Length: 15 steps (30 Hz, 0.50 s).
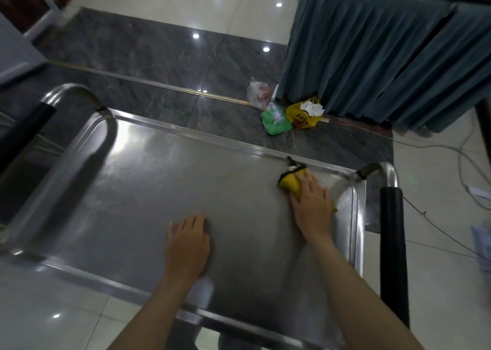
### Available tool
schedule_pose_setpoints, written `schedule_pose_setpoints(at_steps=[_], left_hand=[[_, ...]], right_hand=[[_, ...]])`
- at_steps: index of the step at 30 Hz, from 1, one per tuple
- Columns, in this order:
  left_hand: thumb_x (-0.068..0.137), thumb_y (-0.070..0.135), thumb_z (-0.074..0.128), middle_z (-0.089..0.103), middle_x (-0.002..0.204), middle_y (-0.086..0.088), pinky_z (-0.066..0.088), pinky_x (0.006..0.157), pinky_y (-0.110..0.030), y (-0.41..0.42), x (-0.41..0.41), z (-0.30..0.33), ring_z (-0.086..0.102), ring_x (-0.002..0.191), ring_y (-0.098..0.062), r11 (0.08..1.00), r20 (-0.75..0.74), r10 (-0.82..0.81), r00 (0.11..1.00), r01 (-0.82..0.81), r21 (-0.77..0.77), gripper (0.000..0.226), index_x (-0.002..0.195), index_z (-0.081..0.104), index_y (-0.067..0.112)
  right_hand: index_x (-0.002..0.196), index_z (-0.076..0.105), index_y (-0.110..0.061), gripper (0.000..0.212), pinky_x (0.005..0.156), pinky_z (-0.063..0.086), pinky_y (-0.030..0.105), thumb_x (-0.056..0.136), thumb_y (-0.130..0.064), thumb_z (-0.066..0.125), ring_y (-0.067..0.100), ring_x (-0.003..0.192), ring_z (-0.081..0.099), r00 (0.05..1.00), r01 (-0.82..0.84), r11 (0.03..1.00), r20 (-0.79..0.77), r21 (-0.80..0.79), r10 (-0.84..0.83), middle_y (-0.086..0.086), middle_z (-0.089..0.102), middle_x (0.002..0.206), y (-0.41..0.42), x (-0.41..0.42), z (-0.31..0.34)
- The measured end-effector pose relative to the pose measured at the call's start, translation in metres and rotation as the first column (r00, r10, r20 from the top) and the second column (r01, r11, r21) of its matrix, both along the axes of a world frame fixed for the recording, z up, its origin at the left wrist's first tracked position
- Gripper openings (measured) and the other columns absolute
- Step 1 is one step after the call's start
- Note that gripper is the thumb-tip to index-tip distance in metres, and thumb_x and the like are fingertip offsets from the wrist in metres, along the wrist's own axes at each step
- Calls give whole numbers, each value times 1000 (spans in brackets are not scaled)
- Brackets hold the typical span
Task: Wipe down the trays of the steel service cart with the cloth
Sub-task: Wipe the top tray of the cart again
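Observation:
The steel cart's top tray fills the middle of the view, shiny and bare. A yellow cloth with a black edge lies near the tray's far right corner. My right hand presses flat on the cloth with straight fingers. My left hand rests flat on the tray's surface near the front middle, holding nothing.
Black-gripped handles stand at the cart's left and right ends. Plastic bags, yellow, green and clear, lie on the floor beyond. A table with a blue-grey skirt stands at the back right. Cables trail on the right.

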State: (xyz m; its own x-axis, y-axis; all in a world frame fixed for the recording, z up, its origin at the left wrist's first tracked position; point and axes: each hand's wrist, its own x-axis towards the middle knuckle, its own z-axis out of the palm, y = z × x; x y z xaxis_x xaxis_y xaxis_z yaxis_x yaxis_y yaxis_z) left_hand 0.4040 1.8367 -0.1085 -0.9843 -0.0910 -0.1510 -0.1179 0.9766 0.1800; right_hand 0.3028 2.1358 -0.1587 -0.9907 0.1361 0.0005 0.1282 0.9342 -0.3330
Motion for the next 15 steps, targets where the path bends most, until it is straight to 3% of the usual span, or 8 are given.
schedule_pose_setpoints(at_steps=[3, 5, 9, 11, 15], left_hand=[[83, 28, 36, 74, 104, -17, 52, 94, -64, -11, -4, 1, 71, 89, -35, 998, -45, 47, 998, -48, -33, 51, 111, 73, 6], [82, 27, 37, 74, 101, -18, 49, 97, -67, -17, -5, 0, 71, 87, -35, 998, -93, 24, 995, -29, -60, 50, 108, 73, 5], [82, 25, 38, 75, 102, -17, 49, 98, -66, -27, -5, -4, 72, 87, -34, 999, -143, -28, 989, 22, -39, 48, 107, 74, 5], [81, 26, 39, 75, 102, -14, 49, 100, -65, -33, -5, -6, 71, 87, -32, 999, -132, -43, 990, 39, -34, 49, 109, 74, 6], [82, 24, 40, 76, 96, -9, 47, 105, -62, -47, -7, -7, 71, 84, -29, 998, -100, -56, 993, 56, -7, 46, 108, 75, 9]], right_hand=[[147, 43, -27, 51, 120, 27, 58, 99, -33, 57, 29, 144, 39, 962, 273, 960, -14, -61, -274, 2, 43, 156, 43, 13, 6], [145, 44, -25, 48, 122, 22, 57, 99, -33, 55, 31, 143, 41, 929, 366, 930, -41, -45, -368, 5, 46, 153, 59, 19, 6], [143, 46, -21, 47, 125, 15, 54, 98, -30, 53, 31, 144, 40, 916, 397, 917, -50, -22, -398, 8, 46, 153, 58, 14, -1], [141, 48, -19, 47, 122, 23, 57, 96, -26, 57, 35, 141, 42, 911, 407, 913, -51, -38, -409, 11, 48, 150, 45, 7, -1], [146, 47, -16, 53, 119, 31, 54, 96, -26, 61, 34, 141, 43, 977, 206, 978, -51, 26, -205, 12, 48, 153, -10, -12, -3]])
